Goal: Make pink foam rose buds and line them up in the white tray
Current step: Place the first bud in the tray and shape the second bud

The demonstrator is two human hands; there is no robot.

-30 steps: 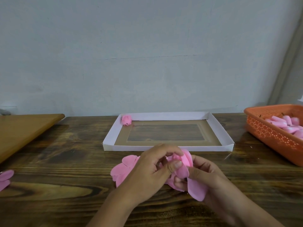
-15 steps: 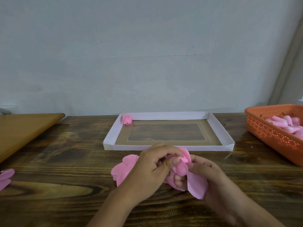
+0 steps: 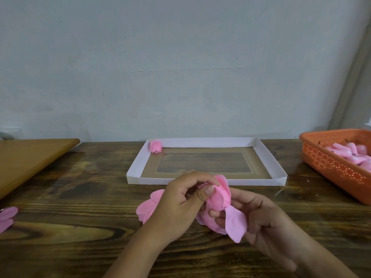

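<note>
Both hands hold a half-formed pink foam rose bud (image 3: 219, 199) just above the wooden table, in front of the white tray (image 3: 136, 161). My left hand (image 3: 180, 201) curls over the bud and pinches its petals with thumb and fingers. My right hand (image 3: 259, 215) grips the bud from below and behind, with one loose petal (image 3: 235, 225) hanging over its fingers. A finished pink bud (image 3: 156, 146) sits in the tray's far left corner. Pink foam petals (image 3: 148, 205) lie on the table under my left wrist.
An orange perforated basket (image 3: 331, 167) with several pink foam pieces stands at the right edge. A lighter wooden board (image 3: 26, 157) lies at the left. More pink petals (image 3: 7, 216) lie at the table's left edge. A grey wall rises behind the table.
My left thumb has pressed a petal tighter round the bud, and the hanging petal has swung slightly lower. Both hands stay in the same spot.
</note>
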